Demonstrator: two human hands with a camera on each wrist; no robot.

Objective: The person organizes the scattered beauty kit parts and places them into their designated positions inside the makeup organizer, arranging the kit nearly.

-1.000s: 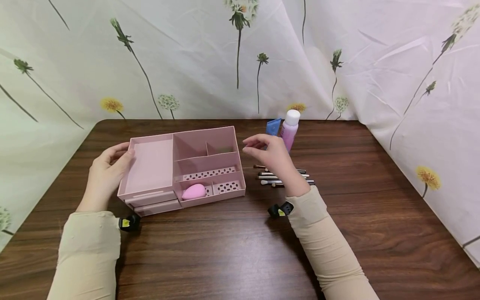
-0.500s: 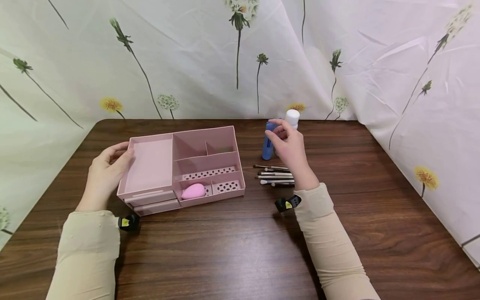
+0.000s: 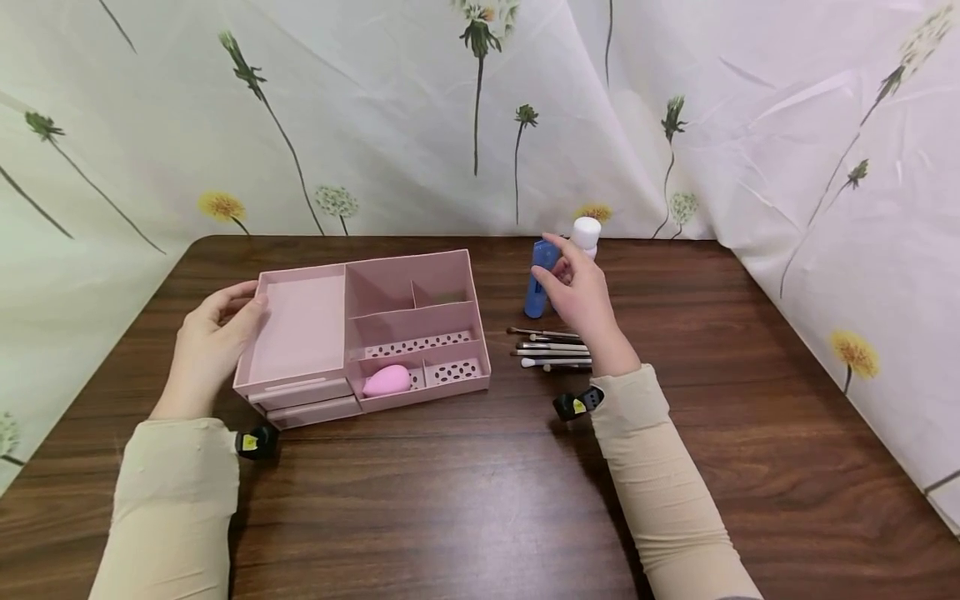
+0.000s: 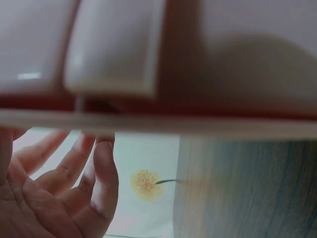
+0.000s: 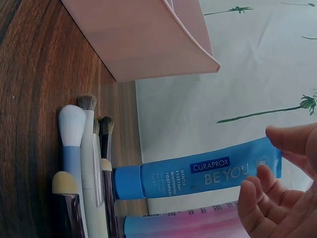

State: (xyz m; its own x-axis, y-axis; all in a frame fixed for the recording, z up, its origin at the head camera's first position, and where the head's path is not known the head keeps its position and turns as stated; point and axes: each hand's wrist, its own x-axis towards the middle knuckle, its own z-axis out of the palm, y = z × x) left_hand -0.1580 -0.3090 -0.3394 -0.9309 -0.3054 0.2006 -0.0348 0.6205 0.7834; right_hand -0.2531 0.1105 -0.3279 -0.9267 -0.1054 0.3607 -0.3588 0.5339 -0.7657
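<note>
Taking twelve o'clock as straight away from the person, the tube [image 5: 203, 173] stands on its cap [image 5: 130, 182] on the table [image 3: 420, 500], at nine to ten o'clock of the right hand [image 3: 583, 298]. That hand's thumb and forefinger bracket the tube's flat top end, but I cannot tell whether the grip is clamped. A one-sided push there could tip the tube, since the contact is so high. The bottle [image 5: 185, 223], at twelve o'clock, may be knocked by the other fingers, which curl close to it; anything toppling toward seven o'clock could scatter the brushes [image 5: 89, 163]. The left hand [image 3: 206, 346] touches the box [image 3: 300, 329] at its nine o'clock side, its grip unclear; pressing could slide the box and roll the sponge [image 3: 388, 380] at five o'clock inside.
</note>
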